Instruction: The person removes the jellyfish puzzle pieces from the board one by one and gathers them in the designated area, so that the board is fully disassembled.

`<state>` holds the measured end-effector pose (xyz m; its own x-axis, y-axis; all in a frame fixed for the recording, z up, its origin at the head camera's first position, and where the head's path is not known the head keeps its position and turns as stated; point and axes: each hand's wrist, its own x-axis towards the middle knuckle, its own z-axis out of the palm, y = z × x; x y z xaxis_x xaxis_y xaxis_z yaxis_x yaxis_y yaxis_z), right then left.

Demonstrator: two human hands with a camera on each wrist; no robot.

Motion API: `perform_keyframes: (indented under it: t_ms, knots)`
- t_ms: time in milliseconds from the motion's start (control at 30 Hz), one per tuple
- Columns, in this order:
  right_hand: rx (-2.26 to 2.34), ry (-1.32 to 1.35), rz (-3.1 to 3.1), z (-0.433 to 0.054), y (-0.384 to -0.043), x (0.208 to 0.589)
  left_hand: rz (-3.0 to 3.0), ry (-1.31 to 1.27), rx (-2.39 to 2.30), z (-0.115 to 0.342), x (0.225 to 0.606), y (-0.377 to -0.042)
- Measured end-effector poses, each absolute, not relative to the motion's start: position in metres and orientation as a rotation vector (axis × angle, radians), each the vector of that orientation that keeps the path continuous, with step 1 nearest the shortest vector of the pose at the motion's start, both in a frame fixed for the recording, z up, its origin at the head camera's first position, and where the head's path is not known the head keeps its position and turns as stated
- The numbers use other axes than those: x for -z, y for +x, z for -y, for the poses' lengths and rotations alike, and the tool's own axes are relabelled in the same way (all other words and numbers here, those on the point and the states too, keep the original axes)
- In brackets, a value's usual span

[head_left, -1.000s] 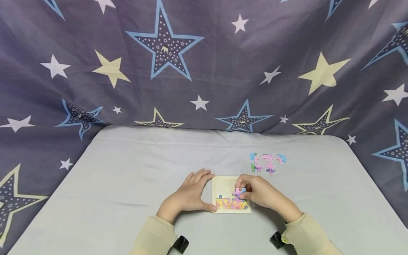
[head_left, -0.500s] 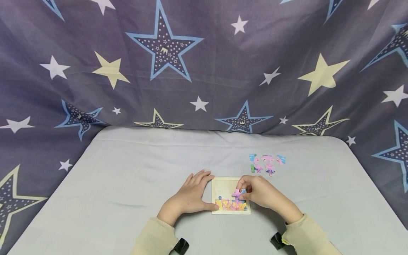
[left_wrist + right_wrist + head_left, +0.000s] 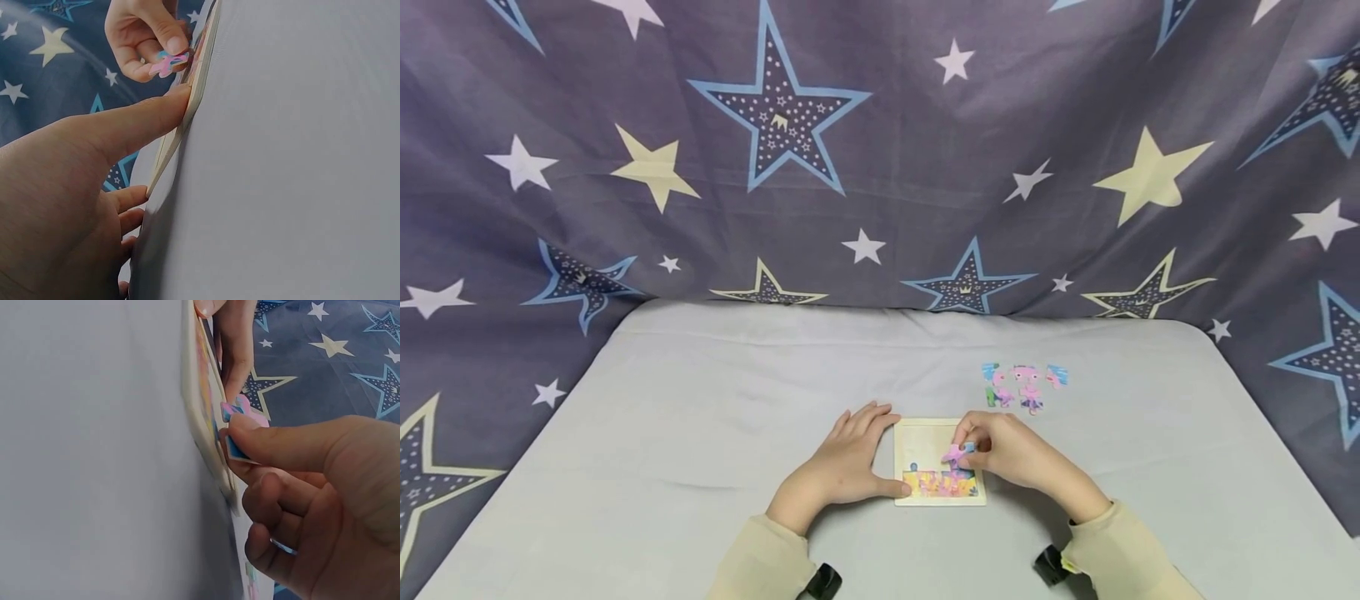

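Observation:
A small pale wooden puzzle tray (image 3: 925, 422) lies on the table, with a row of yellow and pink jigsaw pieces (image 3: 932, 483) along its near side. My left hand (image 3: 842, 458) is spread at the tray's left side, thumb on the near corner and fingertips at the far one. Between thumb and fingers, my right hand (image 3: 1011, 450) pinches a pink and blue jigsaw piece (image 3: 955, 453) over the tray's right part, above the row. In the right wrist view this piece (image 3: 252, 412) is tilted, partly hidden by the thumb.
Several loose jigsaw pieces (image 3: 1026, 387) in pink, blue and green lie beyond the tray to the right. A light grey cloth (image 3: 737, 375) covers the table. Behind it hangs a dark curtain (image 3: 895, 150) with stars.
The right hand's jigsaw piece has tilted slightly and shifted a little against the row. The left hand stays at the tray's side, its thumb slightly further onto the near corner. The view has shifted slightly.

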<state>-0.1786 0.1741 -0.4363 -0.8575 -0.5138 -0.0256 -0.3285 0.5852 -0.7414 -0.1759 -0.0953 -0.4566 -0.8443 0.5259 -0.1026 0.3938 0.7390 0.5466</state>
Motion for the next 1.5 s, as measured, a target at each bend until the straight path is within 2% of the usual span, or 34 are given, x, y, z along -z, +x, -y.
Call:
perform_keyframes:
  t_ms: [1000,1500]
  knots:
    - [1.054,-0.341,-2.906,-0.262,-0.206,0.42,-2.678,0.716,-0.755,0.096,0.45,-0.175]
    - [0.987,-0.226,-2.982,-0.289,-0.211,0.435,-2.672,0.74,-0.774,0.097,0.454,-0.175]
